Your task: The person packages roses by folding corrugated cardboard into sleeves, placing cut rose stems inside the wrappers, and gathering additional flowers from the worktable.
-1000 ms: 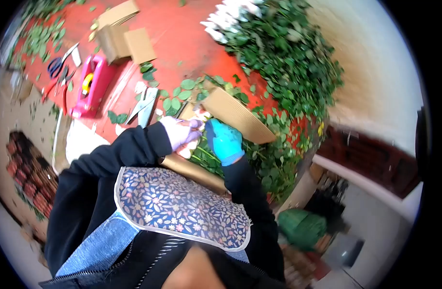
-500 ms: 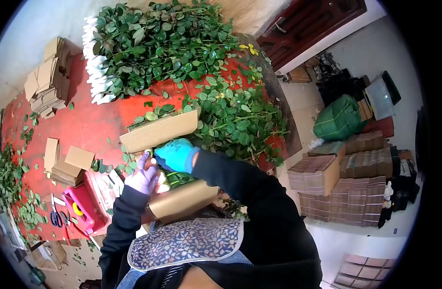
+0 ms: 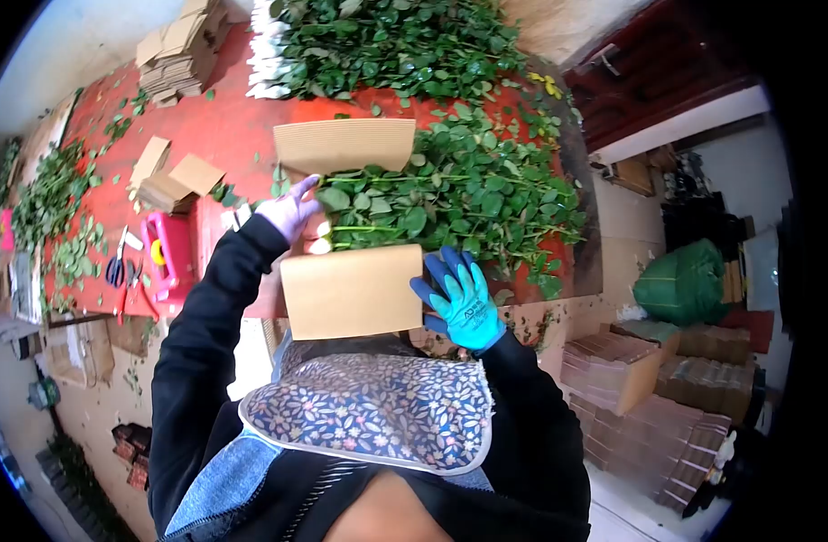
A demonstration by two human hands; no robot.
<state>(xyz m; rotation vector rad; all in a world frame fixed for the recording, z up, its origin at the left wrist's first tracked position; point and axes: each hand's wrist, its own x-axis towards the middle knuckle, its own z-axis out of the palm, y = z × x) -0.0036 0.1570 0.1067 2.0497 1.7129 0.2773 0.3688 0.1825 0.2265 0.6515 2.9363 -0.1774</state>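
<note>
My left hand (image 3: 289, 215), in a purple glove, lies at the bloom end of the rose stems, fingers stretched along the pale rose heads (image 3: 318, 244). My right hand (image 3: 464, 298), in a teal and dark blue glove, is spread open at the right edge of the near cardboard flap (image 3: 353, 294). Leafy rose stems (image 3: 414, 203) lie between that flap and a raised corrugated cardboard flap (image 3: 346, 144) on the far side. Whether both flaps belong to one sheet is hidden under the stems.
Wrapped rose bunches (image 3: 396, 50) lie at the back of the red table (image 3: 224, 135). Cardboard stacks (image 3: 181, 54), cut cardboard pieces (image 3: 175, 183), scissors (image 3: 116, 271), red-handled pliers (image 3: 134, 285) and a pink tape dispenser (image 3: 168, 257) are left. Cardboard bundles (image 3: 667, 397) stand on the right floor.
My right hand has moved from the rose heads to the near flap's right edge and spread its fingers. The near flap now shows wider and flatter. The whole view has shifted.
</note>
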